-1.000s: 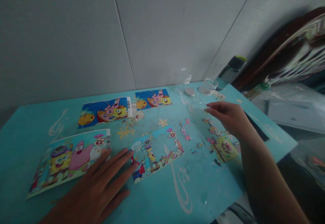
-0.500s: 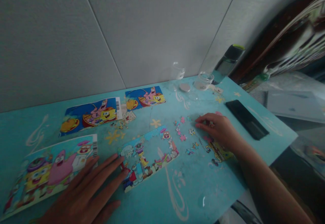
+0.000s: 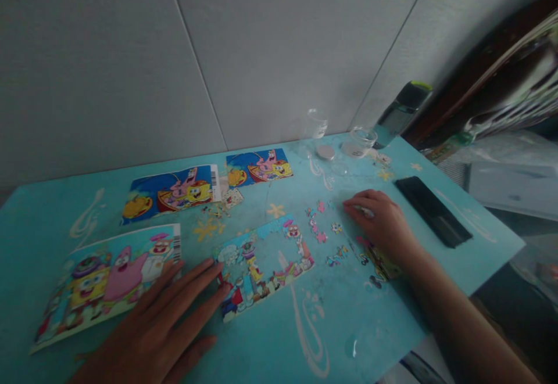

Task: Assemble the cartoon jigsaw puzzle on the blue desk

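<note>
My left hand point(image 3: 163, 320) lies with spread fingers, its fingertips on the left edge of a partly assembled cartoon jigsaw puzzle point(image 3: 238, 300). The puzzle has a gap in its middle and upper part, where the table shows through. Right of it, my right hand point(image 3: 377, 215) is closed in a pinch; a small pale puzzle piece point(image 3: 365, 212) shows between thumb and fingers, partly hidden. Loose puzzle pieces point(image 3: 321, 237) lie between the puzzle and this hand. More yellow and dark pieces point(image 3: 379, 262) are partly covered by the right wrist.
A matching picture card point(image 3: 122, 279) lies under and left of my left hand. Behind are two blue cartoon pictures point(image 3: 172, 192). Clear jars point(image 3: 364, 137), a round lid point(image 3: 325, 152) and a dark bottle point(image 3: 403, 111) stand near the wall. A black oblong object point(image 3: 431, 210) lies at the right.
The view has shifted, so everything sits slightly further right. My right hand has turned a little, and a pale piece now shows in its fingers. My left hand stays at the puzzle's edge.
</note>
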